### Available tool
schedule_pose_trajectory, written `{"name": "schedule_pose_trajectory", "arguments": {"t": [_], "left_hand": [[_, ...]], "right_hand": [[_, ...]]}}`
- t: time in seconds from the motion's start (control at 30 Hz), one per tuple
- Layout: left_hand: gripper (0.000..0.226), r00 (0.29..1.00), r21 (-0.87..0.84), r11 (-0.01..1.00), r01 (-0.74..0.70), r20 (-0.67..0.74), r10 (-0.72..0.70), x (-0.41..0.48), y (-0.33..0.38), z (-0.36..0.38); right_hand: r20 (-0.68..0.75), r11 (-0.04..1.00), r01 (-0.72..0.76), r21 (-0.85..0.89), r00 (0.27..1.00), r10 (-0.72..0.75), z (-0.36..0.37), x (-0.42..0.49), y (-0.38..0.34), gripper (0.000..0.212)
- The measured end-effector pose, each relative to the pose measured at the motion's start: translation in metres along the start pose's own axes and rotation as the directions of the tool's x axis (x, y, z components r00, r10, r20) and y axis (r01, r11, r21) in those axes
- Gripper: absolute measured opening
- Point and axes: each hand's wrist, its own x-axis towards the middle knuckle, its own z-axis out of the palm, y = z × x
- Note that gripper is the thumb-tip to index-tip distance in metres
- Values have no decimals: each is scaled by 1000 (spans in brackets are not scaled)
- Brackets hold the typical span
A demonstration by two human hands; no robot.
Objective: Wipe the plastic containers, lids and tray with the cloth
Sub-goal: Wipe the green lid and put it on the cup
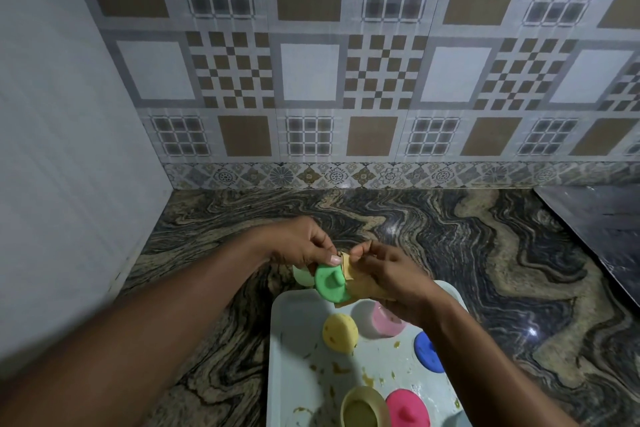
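Note:
My left hand (304, 246) grips a green lid (330, 282) by its edge, above the far rim of the white tray (287, 350). A pale green container (302, 276) shows just behind the lid. My right hand (388, 274) holds a tan cloth (360, 284) pressed against the lid's right side. On the tray lie a yellow lid (339, 332), a pink container (386, 322), a blue lid (428, 352), a bright pink lid (407, 409) and a yellow container (363, 409). Brownish food smears dot the tray.
The tray sits on a dark swirled granite counter (467, 253). A white wall (69, 149) closes the left side and a tiled backsplash (346, 80) the back. A dark flat slab (602, 229) lies at the far right.

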Motion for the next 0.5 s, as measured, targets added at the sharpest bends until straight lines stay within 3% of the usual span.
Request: {"name": "schedule_pose_trajectory", "arguments": {"t": [0.17,0.3,0.4,0.5], "left_hand": [[9,996,-39,999,-5,94,9,-5,4,-5],[8,980,-233,958,-165,-151,131,-1,-2,3],[6,937,-369,900,-231,-334,103,5,-13,21],[5,960,-560,814,-154,-279,-11,10,-23,35]], "right_hand": [[11,996,78,-44,997,-78,0,4,1,4],[-94,982,165,95,983,-156,0,9,1,6],[-235,950,240,200,953,-191,7,7,15,10],[-287,927,248,283,944,-165,8,3,27,9]]}}
